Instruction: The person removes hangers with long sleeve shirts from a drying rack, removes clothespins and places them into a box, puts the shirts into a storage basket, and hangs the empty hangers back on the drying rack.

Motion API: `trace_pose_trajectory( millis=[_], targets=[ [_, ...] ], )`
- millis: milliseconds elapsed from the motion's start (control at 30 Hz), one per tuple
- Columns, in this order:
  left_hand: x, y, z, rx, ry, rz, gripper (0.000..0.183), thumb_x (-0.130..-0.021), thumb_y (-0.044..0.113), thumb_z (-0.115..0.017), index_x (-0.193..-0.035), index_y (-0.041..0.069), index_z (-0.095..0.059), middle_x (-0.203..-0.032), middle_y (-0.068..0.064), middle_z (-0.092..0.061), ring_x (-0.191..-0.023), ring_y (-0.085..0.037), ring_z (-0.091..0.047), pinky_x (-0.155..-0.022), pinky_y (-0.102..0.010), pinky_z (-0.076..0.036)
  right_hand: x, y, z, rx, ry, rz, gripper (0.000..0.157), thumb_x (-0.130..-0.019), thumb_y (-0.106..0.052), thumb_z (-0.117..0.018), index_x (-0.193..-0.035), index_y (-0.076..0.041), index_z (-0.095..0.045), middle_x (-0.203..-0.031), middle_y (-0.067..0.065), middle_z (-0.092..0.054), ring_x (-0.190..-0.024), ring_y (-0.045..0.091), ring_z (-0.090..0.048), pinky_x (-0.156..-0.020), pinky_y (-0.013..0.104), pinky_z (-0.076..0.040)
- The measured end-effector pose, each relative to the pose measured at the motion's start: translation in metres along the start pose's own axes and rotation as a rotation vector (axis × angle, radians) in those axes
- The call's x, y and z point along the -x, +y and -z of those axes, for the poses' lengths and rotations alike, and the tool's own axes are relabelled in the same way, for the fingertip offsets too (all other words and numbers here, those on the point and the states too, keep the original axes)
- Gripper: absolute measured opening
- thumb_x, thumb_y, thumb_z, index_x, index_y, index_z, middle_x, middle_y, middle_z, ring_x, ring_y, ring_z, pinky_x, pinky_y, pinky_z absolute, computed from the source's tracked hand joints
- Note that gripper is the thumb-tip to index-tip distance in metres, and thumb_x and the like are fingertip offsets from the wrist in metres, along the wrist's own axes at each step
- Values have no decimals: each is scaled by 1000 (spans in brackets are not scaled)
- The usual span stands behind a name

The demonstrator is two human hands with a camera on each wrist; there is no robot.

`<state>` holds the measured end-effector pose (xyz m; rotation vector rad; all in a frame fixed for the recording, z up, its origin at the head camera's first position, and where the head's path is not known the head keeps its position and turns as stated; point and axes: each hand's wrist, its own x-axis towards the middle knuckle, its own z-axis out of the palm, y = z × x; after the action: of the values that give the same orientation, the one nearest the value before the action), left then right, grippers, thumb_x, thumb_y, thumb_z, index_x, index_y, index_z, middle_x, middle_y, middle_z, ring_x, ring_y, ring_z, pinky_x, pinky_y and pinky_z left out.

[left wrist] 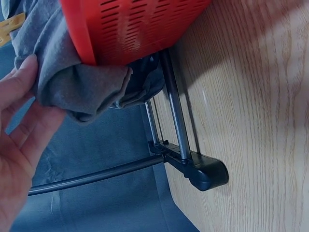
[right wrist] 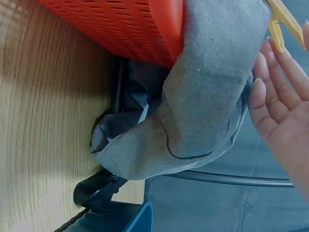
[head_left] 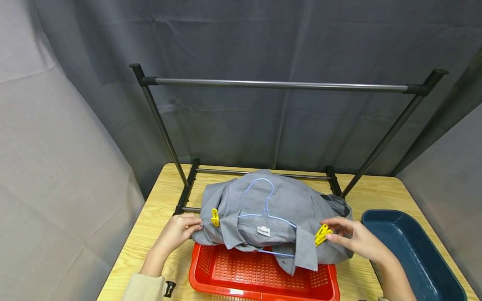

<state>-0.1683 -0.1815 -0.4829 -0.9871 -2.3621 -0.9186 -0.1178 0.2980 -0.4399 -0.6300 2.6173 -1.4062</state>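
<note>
A grey collared shirt (head_left: 286,192) lies over the back of a red plastic basket (head_left: 263,291), with a light blue hanger (head_left: 268,200) inside its neck. My left hand (head_left: 180,230) pinches the shirt's shoulder cloth at the left; in the left wrist view the thumb lies over the fabric and fingers behind it. Near that hand, a yellow clothespin (head_left: 215,217) sits on the shirt. At the other shoulder, my right hand (head_left: 352,238) has thumb and fingers at the handles of a second yellow clothespin (head_left: 321,235), which the right wrist view shows spread apart.
Behind the shirt stands a dark metal rack with a horizontal bar (head_left: 278,84) and feet on the wooden table (head_left: 132,255). A deep blue tray (head_left: 410,251) is to the right. A small black object (head_left: 170,288) lies by the left sleeve. Grey curtains (head_left: 233,125) surround the table.
</note>
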Motion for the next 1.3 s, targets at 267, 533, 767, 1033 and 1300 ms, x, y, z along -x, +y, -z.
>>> trace_pose_trajectory(
  millis=[267, 533, 767, 1033, 1300],
  targets=[
    [0, 0, 0, -4, -4, 1, 16, -65, 1, -78, -79, 7, -72, -75, 2, -66, -65, -6, -58, -58, -12, -44, -1, 0, -2, -26, 49, 2, 25, -84, -6, -64, -106, 5, -62, -90, 4, -64, -75, 10, -57, -62, 24, -49],
    [1, 1, -1, -3, -3, 7, 17, -65, 0, -78, -79, 7, -72, -75, 2, -66, -64, -5, -57, -57, -11, -43, 0, -5, -4, -23, 105, -9, 20, -78, 2, -67, -98, 6, -64, -80, -1, -64, -66, 9, -56, -55, 23, -47],
    [1, 1, -1, -3, -11, 14, 17, -65, 0, -78, -79, 7, -72, -75, 2, -66, -64, -4, -57, -56, -11, -43, 0, -8, -6, 7, 152, -30, 18, -76, 0, -70, -93, 2, -67, -75, -4, -64, -61, 10, -54, -52, 24, -46],
    [1, 1, -1, 9, -12, 14, 17, -65, -1, -77, -79, 7, -72, -74, 2, -66, -63, -4, -56, -56, -11, -42, 0, -10, -4, -15, 207, -43, 17, -74, 2, -71, -90, 6, -67, -71, 1, -65, -57, 11, -53, -49, 24, -44],
    [1, 2, -1, 26, -16, 27, 16, -65, -1, -77, -79, 6, -72, -74, 2, -66, -64, -4, -56, -56, -11, -42, 0, -13, -1, 2, 267, -57, 17, -73, 2, -72, -89, 7, -68, -75, -7, -66, -54, 12, -49, -45, 25, -41]
  ],
)
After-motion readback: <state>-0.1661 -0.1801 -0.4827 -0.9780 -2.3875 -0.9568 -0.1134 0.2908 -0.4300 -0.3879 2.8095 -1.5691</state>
